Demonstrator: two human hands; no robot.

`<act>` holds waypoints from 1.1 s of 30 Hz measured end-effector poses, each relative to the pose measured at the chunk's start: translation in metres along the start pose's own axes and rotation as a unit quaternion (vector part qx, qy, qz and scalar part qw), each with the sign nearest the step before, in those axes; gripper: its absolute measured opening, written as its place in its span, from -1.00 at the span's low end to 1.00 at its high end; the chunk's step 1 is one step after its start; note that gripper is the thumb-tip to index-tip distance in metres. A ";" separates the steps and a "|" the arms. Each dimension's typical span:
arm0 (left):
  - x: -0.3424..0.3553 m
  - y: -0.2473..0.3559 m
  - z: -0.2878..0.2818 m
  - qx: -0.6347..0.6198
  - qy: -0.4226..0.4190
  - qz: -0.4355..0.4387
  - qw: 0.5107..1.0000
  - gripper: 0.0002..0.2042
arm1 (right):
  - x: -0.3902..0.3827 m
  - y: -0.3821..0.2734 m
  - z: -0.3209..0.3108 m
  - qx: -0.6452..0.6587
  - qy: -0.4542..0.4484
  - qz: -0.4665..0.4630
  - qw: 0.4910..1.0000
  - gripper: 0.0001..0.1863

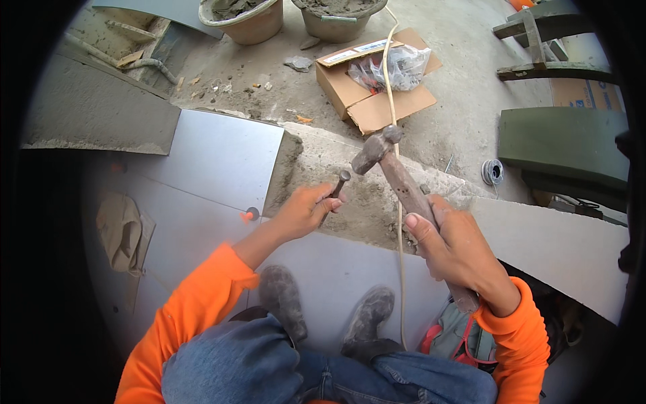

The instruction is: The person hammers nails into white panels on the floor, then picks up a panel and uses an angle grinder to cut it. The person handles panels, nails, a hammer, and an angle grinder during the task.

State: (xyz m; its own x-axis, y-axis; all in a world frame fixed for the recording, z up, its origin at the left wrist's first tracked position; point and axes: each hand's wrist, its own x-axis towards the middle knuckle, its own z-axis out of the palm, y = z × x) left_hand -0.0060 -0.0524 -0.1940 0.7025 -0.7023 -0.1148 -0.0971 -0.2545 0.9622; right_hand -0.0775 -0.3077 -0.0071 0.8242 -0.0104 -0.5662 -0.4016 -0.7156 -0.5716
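Note:
My left hand (308, 210) is closed around a metal chisel (342, 180), its round struck end sticking up out of my fist. The chisel's lower end is hidden by my fingers. In my right hand (457, 246) is a hammer (404, 188) with a worn wooden handle. Its dusty metal head is raised up and to the right of the chisel, apart from it. Beneath both hands lies a strip of rough grey mortar (363, 214), bordered by a large grey tile (225, 158) on the left and more tiles around my boots.
A pale cable (402, 296) runs past my right boot (370, 313) toward an opened cardboard box (334, 84). Two buckets (259, 23) of mortar stand beyond. At right are a wire spool (492, 172) and a green box (562, 138). A bag (457, 337) lies near my right forearm.

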 end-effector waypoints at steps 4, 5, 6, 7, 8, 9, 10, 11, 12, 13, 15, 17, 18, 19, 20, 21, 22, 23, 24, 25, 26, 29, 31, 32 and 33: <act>0.005 0.003 -0.004 -0.051 0.016 -0.026 0.998 -0.83 | -0.016 -0.013 -0.032 0.205 0.122 -0.029 0.971 -0.53; 0.007 0.004 -0.004 -0.053 0.027 -0.008 0.998 -0.83 | -0.017 -0.017 -0.037 0.226 0.157 -0.051 0.960 -0.52; 0.009 0.005 -0.003 -0.056 0.007 -0.024 0.998 -0.83 | -0.015 -0.021 -0.038 0.249 0.197 -0.086 0.944 -0.52; 0.012 0.005 -0.001 -0.064 0.001 -0.023 0.998 -0.84 | -0.013 -0.023 -0.037 0.253 0.209 -0.098 0.940 -0.54; 0.013 0.006 0.000 -0.075 -0.002 -0.011 0.997 -0.84 | -0.006 -0.023 -0.030 0.213 0.211 -0.110 0.948 -0.55; 0.014 0.006 0.002 -0.070 -0.006 -0.031 0.997 -0.84 | 0.003 -0.023 -0.018 0.177 0.224 -0.129 0.950 -0.55; 0.014 0.007 0.004 -0.069 -0.007 -0.040 0.997 -0.84 | 0.007 -0.020 -0.014 0.127 0.211 -0.088 0.965 -0.56; 0.013 0.006 0.006 -0.067 -0.006 -0.048 0.997 -0.84 | 0.012 -0.017 -0.008 0.123 0.142 -0.096 0.977 -0.56; 0.012 0.006 0.007 -0.062 -0.005 -0.041 0.997 -0.84 | 0.013 -0.014 -0.007 0.105 0.047 -0.044 0.992 -0.57; 0.011 0.006 0.007 -0.056 -0.005 -0.037 0.998 -0.84 | 0.014 -0.010 -0.007 0.070 -0.055 0.042 0.995 -0.57; 0.010 0.004 0.008 -0.044 -0.007 -0.034 0.998 -0.84 | 0.010 -0.007 -0.017 0.171 0.008 0.018 0.985 -0.56; 0.009 0.002 0.008 -0.037 -0.018 -0.045 0.998 -0.83 | 0.003 -0.009 -0.027 0.274 0.102 -0.050 0.955 -0.54; 0.009 0.001 0.008 -0.046 -0.019 -0.045 0.998 -0.84 | 0.002 -0.011 -0.029 0.296 0.176 -0.098 0.934 -0.54; 0.009 0.000 0.008 -0.052 -0.018 -0.041 0.998 -0.84 | 0.001 -0.012 -0.028 0.303 0.244 -0.109 0.915 -0.56; 0.009 -0.001 0.009 -0.061 -0.018 -0.029 0.998 -0.85 | 0.001 -0.013 -0.025 0.307 0.302 -0.155 0.889 -0.58; 0.009 -0.001 0.009 -0.058 -0.017 -0.032 0.998 -0.85 | 0.002 -0.012 -0.018 0.269 0.291 -0.146 0.906 -0.59; 0.008 -0.001 0.009 -0.057 -0.019 -0.027 0.998 -0.85 | 0.002 -0.011 -0.008 0.227 0.268 -0.103 0.930 -0.60; 0.007 -0.001 0.009 -0.056 -0.020 -0.016 0.998 -0.85 | 0.002 -0.008 0.002 0.026 0.195 -0.087 0.977 -0.60; 0.006 -0.001 0.009 -0.042 -0.015 -0.025 0.999 -0.85 | 0.000 -0.002 0.005 -0.094 -0.020 -0.046 0.994 -0.59; 0.005 -0.001 0.008 -0.033 -0.011 -0.028 0.999 -0.85 | -0.001 0.004 0.008 -0.035 -0.023 -0.052 0.998 -0.59; 0.004 0.000 0.008 -0.021 -0.013 -0.060 0.998 -0.85 | -0.004 0.009 0.008 -0.003 -0.037 0.007 0.999 -0.58; 0.003 0.003 0.006 -0.043 -0.007 -0.024 0.999 -0.83 | -0.021 0.016 -0.010 0.163 0.010 -0.017 0.986 -0.56; 0.004 0.006 0.004 -0.024 -0.003 -0.004 1.000 -0.83 | -0.030 0.009 -0.025 0.188 0.093 -0.024 0.977 -0.55; 0.005 0.008 0.003 -0.025 -0.010 -0.011 1.000 -0.83 | -0.033 0.003 -0.032 0.228 0.124 -0.079 0.962 -0.54; 0.006 0.010 0.003 -0.030 -0.014 -0.012 0.999 -0.83 | -0.033 -0.004 -0.034 0.223 0.155 -0.066 0.960 -0.54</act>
State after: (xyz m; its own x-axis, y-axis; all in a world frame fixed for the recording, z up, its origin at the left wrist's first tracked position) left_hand -0.0048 -0.0610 -0.1860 0.6846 -0.7143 -0.1448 -0.0368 -0.2323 0.9719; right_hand -0.0893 -0.3283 0.0340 0.9311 -0.1965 -0.3074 -0.3598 -0.3548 -0.8630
